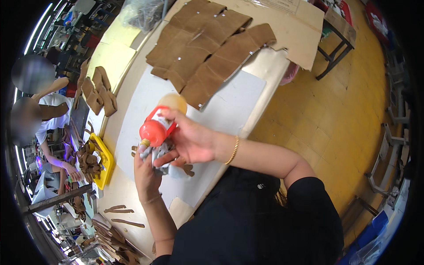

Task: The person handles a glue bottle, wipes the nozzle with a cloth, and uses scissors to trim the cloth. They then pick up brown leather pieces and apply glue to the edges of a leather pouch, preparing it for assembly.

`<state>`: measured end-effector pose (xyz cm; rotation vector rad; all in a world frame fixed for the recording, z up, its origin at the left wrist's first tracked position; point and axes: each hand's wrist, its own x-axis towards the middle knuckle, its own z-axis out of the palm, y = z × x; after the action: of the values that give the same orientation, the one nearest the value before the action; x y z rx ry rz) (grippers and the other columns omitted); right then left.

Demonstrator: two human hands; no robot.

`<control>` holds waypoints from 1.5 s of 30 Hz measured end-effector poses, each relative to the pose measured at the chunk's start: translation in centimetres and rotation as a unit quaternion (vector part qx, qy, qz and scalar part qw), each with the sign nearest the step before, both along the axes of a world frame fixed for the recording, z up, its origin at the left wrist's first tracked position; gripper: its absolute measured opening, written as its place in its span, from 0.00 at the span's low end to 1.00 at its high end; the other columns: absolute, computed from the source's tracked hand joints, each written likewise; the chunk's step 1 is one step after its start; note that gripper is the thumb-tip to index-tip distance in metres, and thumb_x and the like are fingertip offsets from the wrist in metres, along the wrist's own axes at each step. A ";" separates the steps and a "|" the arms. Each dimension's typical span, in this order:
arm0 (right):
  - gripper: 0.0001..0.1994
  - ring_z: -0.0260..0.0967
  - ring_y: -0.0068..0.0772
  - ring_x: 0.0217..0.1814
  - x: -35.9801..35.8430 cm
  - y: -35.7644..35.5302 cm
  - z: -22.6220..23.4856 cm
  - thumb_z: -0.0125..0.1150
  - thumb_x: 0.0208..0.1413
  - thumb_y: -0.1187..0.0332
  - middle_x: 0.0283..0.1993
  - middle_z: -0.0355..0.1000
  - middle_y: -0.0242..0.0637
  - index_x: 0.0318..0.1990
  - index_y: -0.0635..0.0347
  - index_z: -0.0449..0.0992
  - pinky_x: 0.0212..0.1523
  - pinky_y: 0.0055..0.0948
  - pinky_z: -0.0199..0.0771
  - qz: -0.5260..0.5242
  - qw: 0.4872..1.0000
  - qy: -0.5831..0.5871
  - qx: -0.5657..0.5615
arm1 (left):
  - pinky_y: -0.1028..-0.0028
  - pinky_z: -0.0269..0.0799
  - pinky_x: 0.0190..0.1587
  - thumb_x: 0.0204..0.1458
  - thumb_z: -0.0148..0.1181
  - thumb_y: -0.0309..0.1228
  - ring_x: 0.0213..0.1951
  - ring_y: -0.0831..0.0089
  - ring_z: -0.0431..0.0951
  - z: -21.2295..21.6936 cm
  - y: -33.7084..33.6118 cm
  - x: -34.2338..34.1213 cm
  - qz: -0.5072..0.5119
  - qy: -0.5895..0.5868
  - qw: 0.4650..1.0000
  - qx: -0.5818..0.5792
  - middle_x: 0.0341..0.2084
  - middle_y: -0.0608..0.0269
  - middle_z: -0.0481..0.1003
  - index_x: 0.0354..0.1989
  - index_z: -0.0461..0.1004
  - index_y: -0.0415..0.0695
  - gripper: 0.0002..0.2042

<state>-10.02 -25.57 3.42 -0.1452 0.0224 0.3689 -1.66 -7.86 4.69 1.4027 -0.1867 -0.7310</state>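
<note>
A bottle (173, 105) with a clear yellowish body, a white label and a red cap (153, 133) is tilted, its cap end toward my left hand. My right hand (192, 139) is closed around its middle. Below the cap, a crumpled grey-white cloth (160, 153) is bunched in my left hand (146, 174), whose fingers are partly hidden behind it. The cap's narrow tip is close to the left fingertips; I cannot tell whether they touch. Small brown strips (189, 170) show beside the cloth. Beyond my hands, several brown suede-like panels (212, 53) lie overlapping.
A white sheet (238, 95) covers part of the table. On the left stand a yellow tray (106, 165) of brown pieces and folded brown strips (100, 92). Loose strips (126, 222) lie nearer. Cardboard (304, 22) covers the far end; a stool (338, 37) stands beyond. Co-workers are across the table.
</note>
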 end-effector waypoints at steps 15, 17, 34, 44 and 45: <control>0.35 0.73 0.21 0.21 5.6 1.8 -5.9 0.34 0.54 0.30 0.40 0.77 0.45 0.38 0.55 0.71 0.19 0.18 0.74 0.003 0.994 0.105 0.002 | 0.78 0.65 0.36 0.49 0.53 0.30 0.30 0.73 0.66 0.1 9.0 -0.2 0.100 -0.165 0.975 -0.107 0.28 0.62 0.63 0.29 0.66 0.39 0.07; 0.35 0.71 0.20 0.19 5.9 1.7 -5.3 0.32 0.54 0.30 0.39 0.78 0.43 0.37 0.54 0.71 0.17 0.18 0.72 0.002 0.991 0.135 0.005 | 0.78 0.64 0.37 0.48 0.52 0.30 0.31 0.73 0.66 0.3 7.4 0.1 0.101 -0.186 0.974 -0.080 0.29 0.62 0.63 0.29 0.66 0.39 0.07; 0.32 0.72 0.29 0.51 -2.4 3.5 -5.6 0.40 0.63 0.39 0.55 0.69 0.42 0.63 0.55 0.61 0.48 0.29 0.74 -0.129 0.900 0.022 -0.415 | 0.74 0.64 0.38 0.41 0.48 0.31 0.31 0.68 0.67 1.1 2.7 -3.4 0.017 -0.094 0.984 -0.148 0.27 0.58 0.65 0.26 0.68 0.38 0.09; 0.20 0.70 0.33 0.53 -10.9 -5.4 -7.4 0.63 0.55 0.69 0.47 0.73 0.38 0.54 0.65 0.70 0.53 0.32 0.72 -0.040 0.947 -0.003 -0.318 | 0.60 0.62 0.56 0.40 0.70 0.33 0.63 0.50 0.55 0.6 -2.6 -7.6 -0.283 -0.579 0.733 0.217 0.63 0.47 0.54 0.55 0.70 0.48 0.29; 0.17 0.71 0.34 0.52 -12.9 -7.7 -8.6 0.63 0.55 0.70 0.46 0.74 0.40 0.52 0.65 0.72 0.52 0.31 0.72 -0.046 0.941 -0.096 -0.320 | 0.56 0.53 0.62 0.41 0.72 0.34 0.62 0.51 0.57 0.2 -1.9 -7.7 -0.276 -0.507 0.790 0.208 0.63 0.47 0.53 0.61 0.66 0.51 0.34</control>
<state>-22.89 -33.24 -5.13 -0.8221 -0.0448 0.2418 -9.32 -9.81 4.91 2.0979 -1.4054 -0.4010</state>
